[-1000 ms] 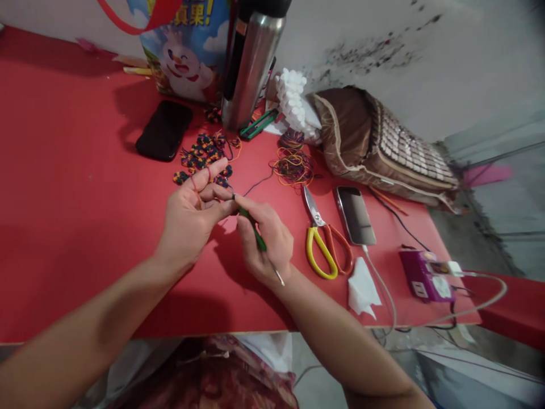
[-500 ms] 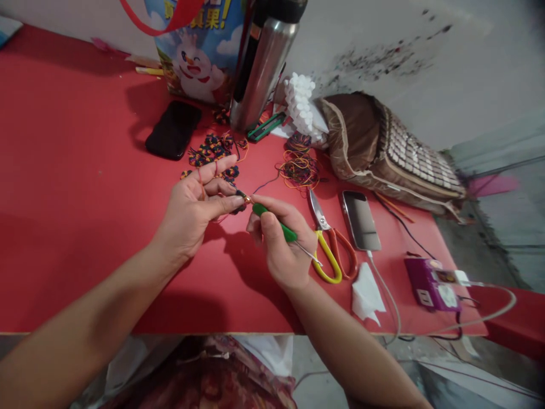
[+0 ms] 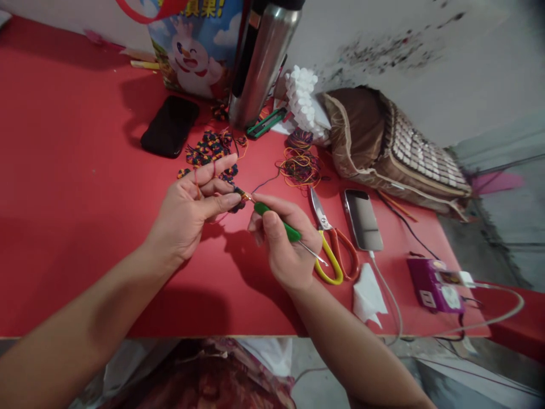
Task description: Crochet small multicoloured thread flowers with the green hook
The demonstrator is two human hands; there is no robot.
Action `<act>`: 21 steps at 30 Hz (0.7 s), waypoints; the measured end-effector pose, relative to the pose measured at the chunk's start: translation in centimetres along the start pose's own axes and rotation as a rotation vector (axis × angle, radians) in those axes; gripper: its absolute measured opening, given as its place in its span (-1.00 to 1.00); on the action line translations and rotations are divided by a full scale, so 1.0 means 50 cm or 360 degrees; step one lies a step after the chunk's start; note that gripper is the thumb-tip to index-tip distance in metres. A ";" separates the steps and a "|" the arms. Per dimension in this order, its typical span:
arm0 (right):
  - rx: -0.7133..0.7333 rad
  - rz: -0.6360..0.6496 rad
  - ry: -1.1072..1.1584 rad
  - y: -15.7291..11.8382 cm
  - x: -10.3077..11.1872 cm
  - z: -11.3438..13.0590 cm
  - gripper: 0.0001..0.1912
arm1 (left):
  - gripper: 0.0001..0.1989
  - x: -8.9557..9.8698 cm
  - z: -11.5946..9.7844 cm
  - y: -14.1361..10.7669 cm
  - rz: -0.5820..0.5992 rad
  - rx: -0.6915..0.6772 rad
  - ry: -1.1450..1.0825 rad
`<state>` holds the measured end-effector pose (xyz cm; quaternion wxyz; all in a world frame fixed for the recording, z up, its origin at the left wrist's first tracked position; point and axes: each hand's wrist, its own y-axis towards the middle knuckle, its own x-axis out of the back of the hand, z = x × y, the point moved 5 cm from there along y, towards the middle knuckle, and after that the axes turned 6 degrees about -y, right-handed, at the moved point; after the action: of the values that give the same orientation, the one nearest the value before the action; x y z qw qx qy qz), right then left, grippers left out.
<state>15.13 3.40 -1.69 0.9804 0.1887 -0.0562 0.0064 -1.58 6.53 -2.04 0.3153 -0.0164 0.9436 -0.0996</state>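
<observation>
Between the thumb and fingers of my left hand (image 3: 200,199) is a small dark crochet piece (image 3: 237,205), partly covered by the fingertips. Yarn loops round the raised index finger of that hand. My right hand (image 3: 286,244) is closed round the green handle of a crochet hook (image 3: 277,223), whose thin tip meets the piece. The hook's other metal end sticks out past the palm. Behind my left hand lie several dark and orange crocheted pieces (image 3: 208,147). A tangle of multicoloured yarn (image 3: 299,166) sits beyond my right hand.
Scissors (image 3: 324,222) with yellow and red handles lie right of my right hand, beside a charging phone (image 3: 363,220) and a tissue (image 3: 368,295). Further back stand a steel flask (image 3: 266,65) and printed bag (image 3: 196,57), near a black phone (image 3: 170,126), green cutter (image 3: 267,123) and brown cushion (image 3: 395,142).
My right hand and the hook have shifted slightly right, drawing the hook tip a little away from my left fingertips. The view has also moved slightly. Both grips stay the same.
</observation>
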 end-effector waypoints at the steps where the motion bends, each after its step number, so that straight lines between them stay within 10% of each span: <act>1: -0.0005 -0.0005 -0.0002 0.000 0.000 -0.001 -0.71 | -0.46 -0.001 -0.001 -0.001 -0.0004 -0.0015 -0.0012; 21: -0.0011 -0.0013 0.0118 -0.001 0.000 -0.011 -0.73 | -0.41 -0.003 -0.011 -0.002 -0.0057 -0.0010 -0.0029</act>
<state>15.19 3.55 -2.21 0.9825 0.1852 -0.0191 0.0092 -1.81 6.54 -1.49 0.3221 -0.0353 0.9405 -0.1020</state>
